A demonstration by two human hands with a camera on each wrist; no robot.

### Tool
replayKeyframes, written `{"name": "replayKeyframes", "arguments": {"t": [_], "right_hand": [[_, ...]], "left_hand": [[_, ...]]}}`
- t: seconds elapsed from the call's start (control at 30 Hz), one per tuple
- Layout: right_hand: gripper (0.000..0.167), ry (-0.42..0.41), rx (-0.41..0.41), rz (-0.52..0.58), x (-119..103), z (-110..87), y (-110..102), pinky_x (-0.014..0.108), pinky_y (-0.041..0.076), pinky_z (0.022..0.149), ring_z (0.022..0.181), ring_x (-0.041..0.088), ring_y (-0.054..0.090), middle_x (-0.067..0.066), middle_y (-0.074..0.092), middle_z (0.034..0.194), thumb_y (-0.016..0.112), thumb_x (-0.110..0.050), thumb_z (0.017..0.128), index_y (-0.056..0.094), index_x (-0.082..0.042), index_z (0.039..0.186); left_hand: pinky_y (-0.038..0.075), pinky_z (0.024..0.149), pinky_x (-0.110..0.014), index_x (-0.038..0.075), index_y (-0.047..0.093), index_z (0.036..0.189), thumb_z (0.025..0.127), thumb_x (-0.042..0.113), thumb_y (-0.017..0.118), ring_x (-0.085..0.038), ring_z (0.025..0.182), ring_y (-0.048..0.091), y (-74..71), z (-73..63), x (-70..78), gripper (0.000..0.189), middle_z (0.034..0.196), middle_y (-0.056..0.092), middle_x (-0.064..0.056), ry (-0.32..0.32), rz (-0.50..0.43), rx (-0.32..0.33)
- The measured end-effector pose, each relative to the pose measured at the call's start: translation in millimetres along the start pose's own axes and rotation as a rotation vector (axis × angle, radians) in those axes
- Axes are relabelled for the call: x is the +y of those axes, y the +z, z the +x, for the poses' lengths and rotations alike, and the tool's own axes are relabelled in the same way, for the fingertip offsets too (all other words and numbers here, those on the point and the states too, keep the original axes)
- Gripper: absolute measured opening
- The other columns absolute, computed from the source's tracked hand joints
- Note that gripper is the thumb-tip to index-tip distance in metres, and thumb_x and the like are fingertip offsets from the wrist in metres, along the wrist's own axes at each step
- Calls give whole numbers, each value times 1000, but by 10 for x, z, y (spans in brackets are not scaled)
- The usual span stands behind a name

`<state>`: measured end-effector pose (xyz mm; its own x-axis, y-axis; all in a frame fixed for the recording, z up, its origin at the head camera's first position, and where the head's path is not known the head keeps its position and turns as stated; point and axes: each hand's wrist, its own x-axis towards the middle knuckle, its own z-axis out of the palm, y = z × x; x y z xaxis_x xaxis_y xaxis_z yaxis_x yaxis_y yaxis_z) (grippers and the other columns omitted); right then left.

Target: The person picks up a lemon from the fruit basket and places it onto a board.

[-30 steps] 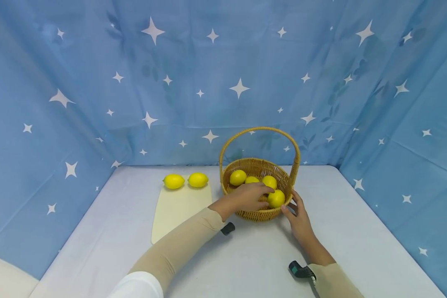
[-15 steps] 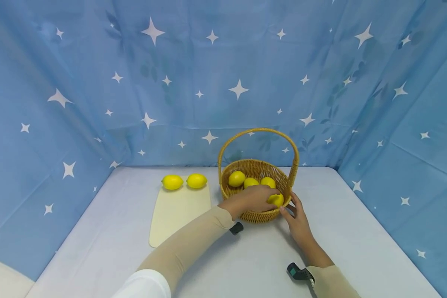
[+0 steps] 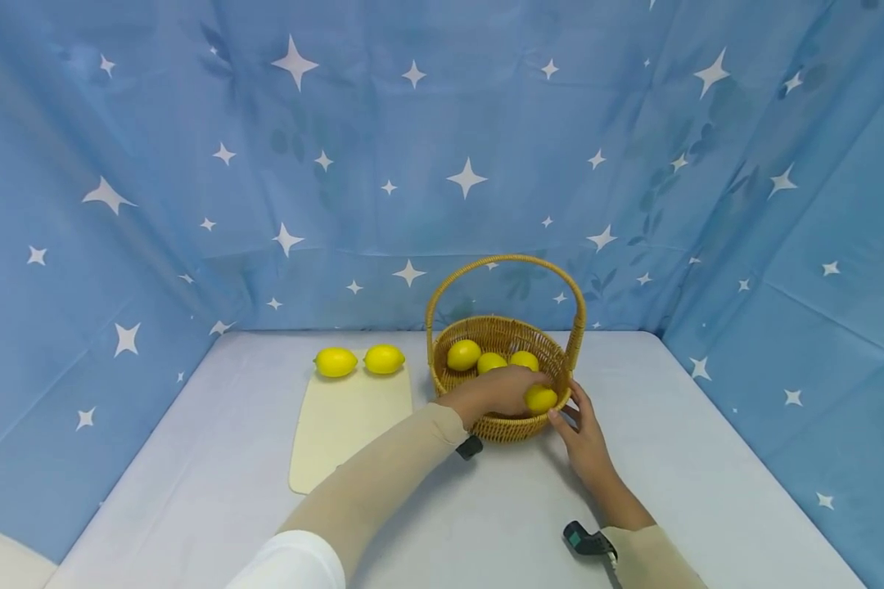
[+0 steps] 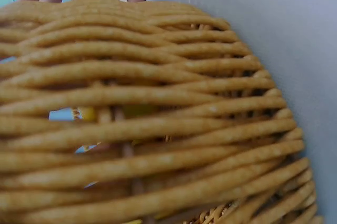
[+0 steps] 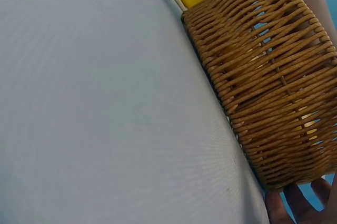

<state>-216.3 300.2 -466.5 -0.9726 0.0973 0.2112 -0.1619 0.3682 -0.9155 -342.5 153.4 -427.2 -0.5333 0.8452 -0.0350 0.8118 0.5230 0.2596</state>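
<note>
- The things are carried by a pale, greyish-white table [image 3: 206, 458], by whose smooth top a rounded corner is shown at the far right.
- A flat, cream-coloured board [image 3: 349, 413] is laid on it left of centre, its length pointed toward the far edge, its near right part hidden.
- A woven wicker basket [image 3: 511, 429] is stood just right of it, nearer the far edge, its base set directly on the surface.
</note>
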Motion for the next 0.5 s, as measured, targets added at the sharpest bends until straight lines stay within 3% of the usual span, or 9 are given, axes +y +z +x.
{"name": "replayKeyframes", "arguments": {"t": [0.2, 0.5], "right_hand": [[71, 0, 0, 0, 10, 10, 0, 61, 30, 106, 135, 46, 32, 25, 13, 157, 54, -22, 101, 11, -10, 156], [73, -6, 8, 6, 336, 79, 6, 62, 28, 106, 135, 43, 32, 20, 12, 158, 55, -27, 101, 10, -21, 157]], "left_hand": [[45, 92, -24, 28, 54, 136, 88, 3, 68, -6, 114, 53, -27, -55, -29, 55, 127, 58, 11, 26, -69, -13], [43, 96, -24, 28, 57, 136, 86, 6, 72, -7, 116, 51, 33, -146, -78, 57, 125, 57, 11, 69, -7, 53]]}}
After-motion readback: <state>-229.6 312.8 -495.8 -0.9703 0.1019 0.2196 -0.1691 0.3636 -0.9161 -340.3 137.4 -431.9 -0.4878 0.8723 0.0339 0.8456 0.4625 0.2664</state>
